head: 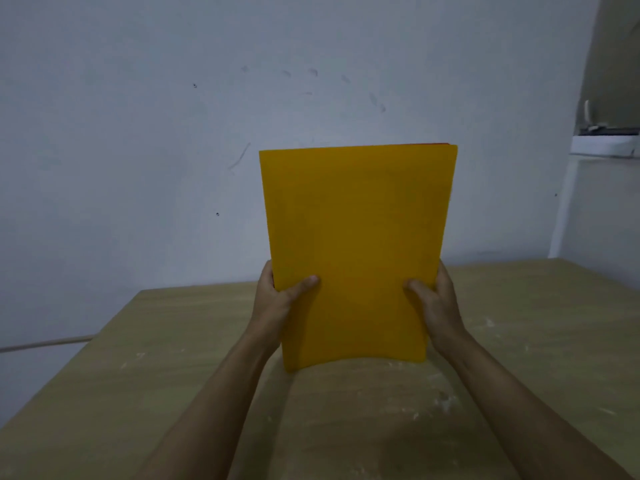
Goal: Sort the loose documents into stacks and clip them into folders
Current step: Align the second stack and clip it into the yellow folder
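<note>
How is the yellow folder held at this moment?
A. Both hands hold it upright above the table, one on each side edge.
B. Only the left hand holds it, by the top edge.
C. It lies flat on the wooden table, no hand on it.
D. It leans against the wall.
A: the left hand and the right hand grip the lower side edges of the yellow folder, which stands upright above the wooden table.

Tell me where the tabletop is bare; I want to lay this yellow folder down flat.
The table is bare left of the left hand out to its left edge, and right of the right hand toward the far right corner. The yellow folder, held upright by both hands, hides the strip by the wall.
</note>
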